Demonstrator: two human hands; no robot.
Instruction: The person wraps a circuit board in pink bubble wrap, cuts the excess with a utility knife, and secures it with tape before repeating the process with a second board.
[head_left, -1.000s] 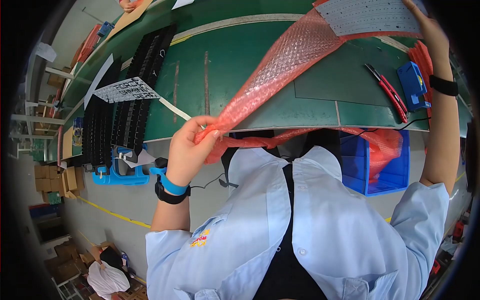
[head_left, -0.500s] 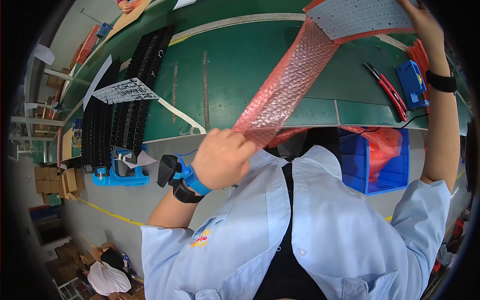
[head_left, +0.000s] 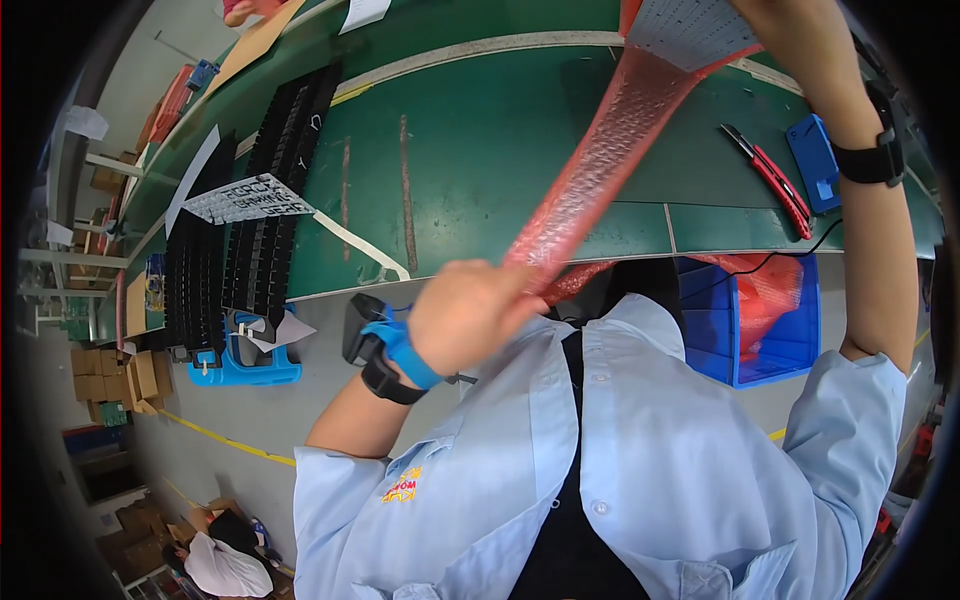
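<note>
A strip of pink bubble wrap runs stretched and narrowed across the bench, from a grey perforated panel at the top down to my left hand. That hand is closed around the wrap's near end, just off the bench edge. My right hand is at the panel's right side and appears to grip it; its fingertips run out of the picture at the top. Pink wrap borders the panel's edges. Part of the panel is hidden by the right hand and the frame edge.
A red utility knife and a blue tape dispenser lie at right. Black slotted racks stand at left, holding a patterned white plate. Below the bench is a blue bin with pink wrap. Another person is behind, lower left.
My right hand has moved left over the panel, covering more of it. My left hand has shifted slightly right, and the bubble wrap between them has drawn narrower.
</note>
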